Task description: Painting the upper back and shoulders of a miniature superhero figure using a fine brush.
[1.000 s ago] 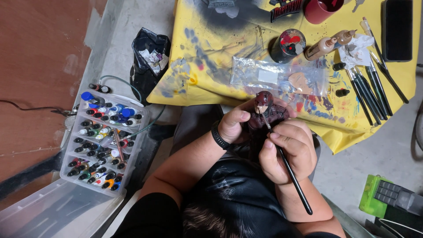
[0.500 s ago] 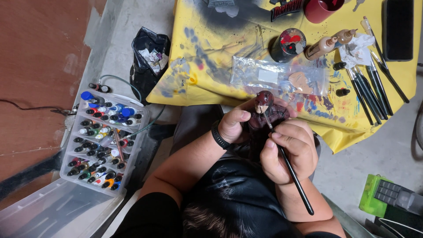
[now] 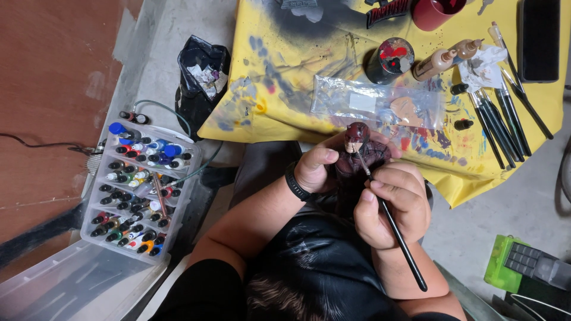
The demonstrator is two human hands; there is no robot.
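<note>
My left hand (image 3: 318,168) grips a small dark red figurine (image 3: 357,156) with a masked head, held upright over my lap. My right hand (image 3: 392,202) holds a thin black paintbrush (image 3: 399,238), its tip touching the figurine just below the head. A black band sits on my left wrist (image 3: 294,181). Both hands hover at the near edge of the paint-stained yellow cloth (image 3: 297,77).
On the cloth lie a clear plastic bag (image 3: 375,104), a paint-smeared jar lid (image 3: 394,53), paint bottles (image 3: 437,62), a row of black brushes (image 3: 499,122), a red cup (image 3: 434,12) and a dark phone (image 3: 538,38). A clear tray of paint bottles (image 3: 140,190) and a black bag (image 3: 202,77) sit left; a green box (image 3: 505,267) right.
The hands have stayed almost still; the brush tip has shifted slightly along the figurine's upper body.
</note>
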